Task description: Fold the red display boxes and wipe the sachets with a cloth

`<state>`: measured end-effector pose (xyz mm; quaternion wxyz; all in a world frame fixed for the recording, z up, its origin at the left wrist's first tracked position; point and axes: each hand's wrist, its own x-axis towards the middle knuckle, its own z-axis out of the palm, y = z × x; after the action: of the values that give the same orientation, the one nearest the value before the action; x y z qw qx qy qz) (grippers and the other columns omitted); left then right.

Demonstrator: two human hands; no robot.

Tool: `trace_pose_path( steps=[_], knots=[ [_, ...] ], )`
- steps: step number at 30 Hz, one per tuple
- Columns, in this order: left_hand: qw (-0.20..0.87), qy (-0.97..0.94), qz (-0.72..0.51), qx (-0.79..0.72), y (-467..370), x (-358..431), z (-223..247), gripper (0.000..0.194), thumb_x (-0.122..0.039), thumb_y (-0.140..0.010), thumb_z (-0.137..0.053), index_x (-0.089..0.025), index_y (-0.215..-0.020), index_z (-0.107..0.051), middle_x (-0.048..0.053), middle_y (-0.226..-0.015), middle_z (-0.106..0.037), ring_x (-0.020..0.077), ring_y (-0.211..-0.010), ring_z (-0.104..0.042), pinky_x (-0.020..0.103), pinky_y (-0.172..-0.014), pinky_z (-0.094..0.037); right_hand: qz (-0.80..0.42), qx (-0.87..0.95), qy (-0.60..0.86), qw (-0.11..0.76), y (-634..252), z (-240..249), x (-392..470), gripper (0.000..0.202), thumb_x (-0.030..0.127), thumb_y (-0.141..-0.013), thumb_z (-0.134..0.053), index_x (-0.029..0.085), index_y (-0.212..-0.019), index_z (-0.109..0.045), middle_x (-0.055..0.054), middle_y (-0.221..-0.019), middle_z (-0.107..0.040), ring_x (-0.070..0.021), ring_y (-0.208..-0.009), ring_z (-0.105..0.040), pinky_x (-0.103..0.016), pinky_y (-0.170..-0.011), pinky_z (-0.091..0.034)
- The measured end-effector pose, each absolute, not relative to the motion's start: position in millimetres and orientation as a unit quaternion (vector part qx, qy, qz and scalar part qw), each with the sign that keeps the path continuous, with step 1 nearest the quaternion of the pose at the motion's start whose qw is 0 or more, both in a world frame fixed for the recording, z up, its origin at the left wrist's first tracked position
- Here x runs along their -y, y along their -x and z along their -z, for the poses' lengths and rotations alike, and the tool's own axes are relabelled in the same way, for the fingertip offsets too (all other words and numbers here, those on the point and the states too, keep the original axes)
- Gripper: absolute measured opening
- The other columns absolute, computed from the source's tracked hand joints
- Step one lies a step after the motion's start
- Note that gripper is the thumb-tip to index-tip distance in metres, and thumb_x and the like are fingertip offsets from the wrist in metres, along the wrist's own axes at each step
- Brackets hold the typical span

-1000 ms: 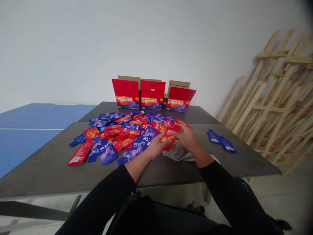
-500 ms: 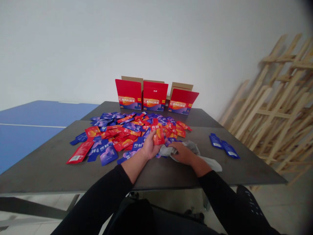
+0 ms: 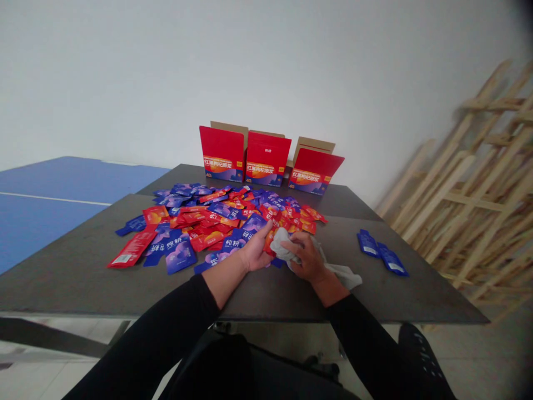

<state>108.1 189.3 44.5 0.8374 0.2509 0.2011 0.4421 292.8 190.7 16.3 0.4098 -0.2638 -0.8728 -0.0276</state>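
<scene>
Near the front of the pile, my left hand (image 3: pixel 255 253) holds a red pouch (image 3: pixel 269 243), mostly covered by the cloth. My right hand (image 3: pixel 307 256) grips a crumpled pale grey cloth (image 3: pixel 282 244) and presses it against the pouch; the cloth's loose end trails to the right on the table. Red and blue pouches lie in a loose heap around and behind my left hand, among them a blue pouch (image 3: pixel 180 253) and a red one (image 3: pixel 132 248) at the left.
Three open red boxes (image 3: pixel 222 153) (image 3: pixel 267 158) (image 3: pixel 315 170) stand at the back of the dark table (image 3: pixel 258 303). Two blue pouches (image 3: pixel 368 243) (image 3: pixel 392 260) lie at the right. A blue table (image 3: pixel 75 183) is at the left, wooden frames (image 3: pixel 470 194) at the right.
My right hand has lifted the cloth and brought it left onto the red pouch, covering much of it. The view has shifted slightly.
</scene>
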Motion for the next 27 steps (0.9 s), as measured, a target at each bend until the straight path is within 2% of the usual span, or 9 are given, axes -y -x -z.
trace_pose_path(
  steps=[4,8,11,13,16,19,22,24,27],
  knots=[
    [0.871,-0.246,-0.376,-0.199,-107,-187,-42,0.056,-0.064,-0.089,-0.045,-0.012,-0.088,-0.066,0.008,-0.076,-0.069,0.0172,-0.065,-0.066,0.029,-0.068,-0.052,0.074,0.911,0.201,0.352,-280,-20,-184,0.042,0.030,-0.083,-0.059,0.029,-0.125,-0.060,-0.009,-0.132,-0.049,-0.0250,-0.118,-0.053,-0.040,-0.094,-0.051],
    [0.874,-0.265,-0.365,-0.183,-107,-185,-41,0.062,-0.069,-0.087,-0.043,-0.011,-0.090,-0.066,0.010,-0.079,-0.070,0.0189,-0.070,-0.067,0.029,-0.069,-0.052,0.082,0.913,0.202,0.345,-276,-18,-185,0.037,0.029,-0.085,-0.062,0.031,-0.122,-0.062,-0.008,-0.126,-0.054,-0.0242,-0.114,-0.055,-0.042,-0.097,-0.050],
    [0.862,-0.266,-0.391,-0.184,-111,-181,-42,0.051,-0.060,-0.090,-0.047,-0.013,-0.093,-0.066,0.008,-0.084,-0.070,0.0160,-0.076,-0.067,0.025,-0.071,-0.051,0.052,0.897,0.239,0.368,-279,-14,-187,0.037,0.024,-0.085,-0.058,0.033,-0.121,-0.062,-0.007,-0.124,-0.054,-0.0231,-0.112,-0.056,-0.039,-0.095,-0.051],
    [0.854,-0.275,-0.394,-0.200,-113,-178,-41,0.044,-0.056,-0.091,-0.048,-0.015,-0.093,-0.066,0.005,-0.081,-0.069,0.0138,-0.072,-0.066,0.022,-0.065,-0.050,0.041,0.879,0.256,0.401,-281,-13,-188,0.039,0.021,-0.085,-0.055,0.032,-0.122,-0.061,-0.008,-0.124,-0.052,-0.0231,-0.112,-0.055,-0.039,-0.092,-0.053],
    [0.848,-0.303,-0.376,-0.220,-114,-176,-39,0.049,-0.062,-0.090,-0.046,-0.018,-0.096,-0.065,0.002,-0.076,-0.067,0.0124,-0.063,-0.062,0.020,-0.051,-0.043,0.052,0.847,0.283,0.448,-283,-11,-192,0.040,0.020,-0.084,-0.054,0.030,-0.122,-0.062,-0.009,-0.120,-0.049,-0.0241,-0.110,-0.055,-0.040,-0.089,-0.054],
    [0.841,-0.335,-0.359,-0.229,-114,-174,-38,0.054,-0.067,-0.087,-0.045,-0.018,-0.099,-0.065,0.003,-0.079,-0.066,0.0127,-0.064,-0.061,0.019,-0.047,-0.040,0.061,0.809,0.338,0.477,-284,-10,-197,0.041,0.019,-0.083,-0.053,0.029,-0.122,-0.062,-0.009,-0.117,-0.047,-0.0245,-0.108,-0.054,-0.042,-0.089,-0.054],
    [0.833,-0.353,-0.355,-0.237,-113,-174,-37,0.034,-0.047,-0.086,-0.063,-0.020,-0.106,-0.064,0.002,-0.082,-0.067,0.0120,-0.067,-0.062,0.018,-0.048,-0.040,0.064,0.782,0.374,0.495,-287,-9,-201,0.041,0.021,-0.083,-0.054,0.027,-0.123,-0.061,-0.010,-0.116,-0.045,-0.0248,-0.106,-0.054,-0.043,-0.090,-0.053],
    [0.832,-0.355,-0.351,-0.243,-111,-174,-35,0.029,-0.031,-0.082,-0.070,-0.022,-0.109,-0.063,0.001,-0.086,-0.067,0.0118,-0.068,-0.063,0.018,-0.049,-0.040,0.067,0.768,0.390,0.504,-289,-9,-204,0.041,0.023,-0.082,-0.055,0.026,-0.123,-0.061,-0.010,-0.115,-0.045,-0.0252,-0.106,-0.054,-0.044,-0.092,-0.052],
    [0.839,-0.341,-0.335,-0.262,-108,-177,-33,0.026,-0.028,-0.083,-0.068,-0.020,-0.108,-0.064,0.004,-0.089,-0.069,0.0130,-0.069,-0.064,0.020,-0.050,-0.042,0.056,0.740,0.423,0.520,-292,-10,-209,0.039,0.024,-0.083,-0.053,0.024,-0.121,-0.061,-0.010,-0.114,-0.046,-0.0251,-0.106,-0.054,-0.046,-0.095,-0.050]
  ],
)
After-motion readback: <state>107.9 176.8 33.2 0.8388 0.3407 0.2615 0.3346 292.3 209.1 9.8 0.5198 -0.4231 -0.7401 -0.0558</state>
